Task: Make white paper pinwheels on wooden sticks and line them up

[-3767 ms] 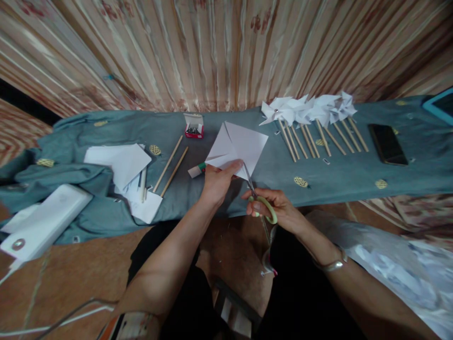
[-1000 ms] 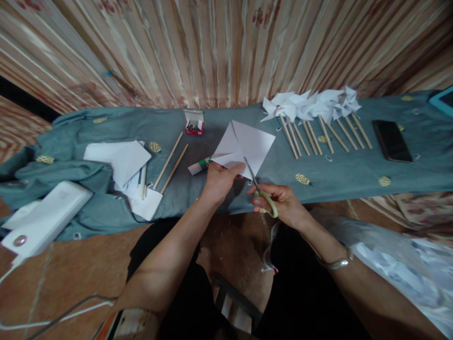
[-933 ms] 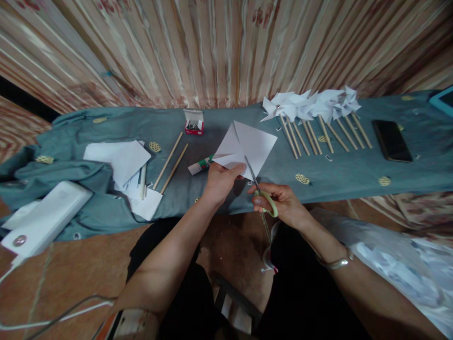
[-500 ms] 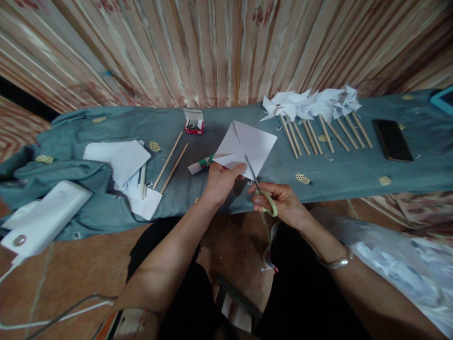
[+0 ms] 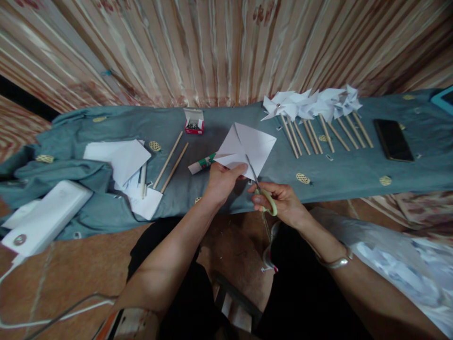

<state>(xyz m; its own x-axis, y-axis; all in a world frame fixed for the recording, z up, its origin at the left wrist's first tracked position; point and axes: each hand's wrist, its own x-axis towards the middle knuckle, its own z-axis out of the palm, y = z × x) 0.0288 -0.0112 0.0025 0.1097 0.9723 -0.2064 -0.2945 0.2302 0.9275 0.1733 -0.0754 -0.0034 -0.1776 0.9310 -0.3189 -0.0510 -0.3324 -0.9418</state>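
My left hand [image 5: 221, 182] pinches the near corner of a creased white paper square [image 5: 247, 144] and holds it up over the blue-grey cloth [image 5: 347, 165]. In my right hand [image 5: 281, 203] is a pair of green-handled scissors [image 5: 264, 198], fingers through the loops. The blades reach into the paper's lower edge, along a diagonal crease. A glue stick [image 5: 201, 164] lies just left of the paper.
Several finished white paper pinwheels on wooden sticks [image 5: 311, 111] lie at the right, a black phone [image 5: 392, 140] beyond them. Two loose sticks [image 5: 171, 160], a red box of pins [image 5: 193, 123], a pile of white sheets [image 5: 120, 165] and a white device [image 5: 46, 217] lie left.
The scissors' blades have advanced slightly further into the paper over the last second. Since the earliest frame both hands and the paper have shifted a little right and up.
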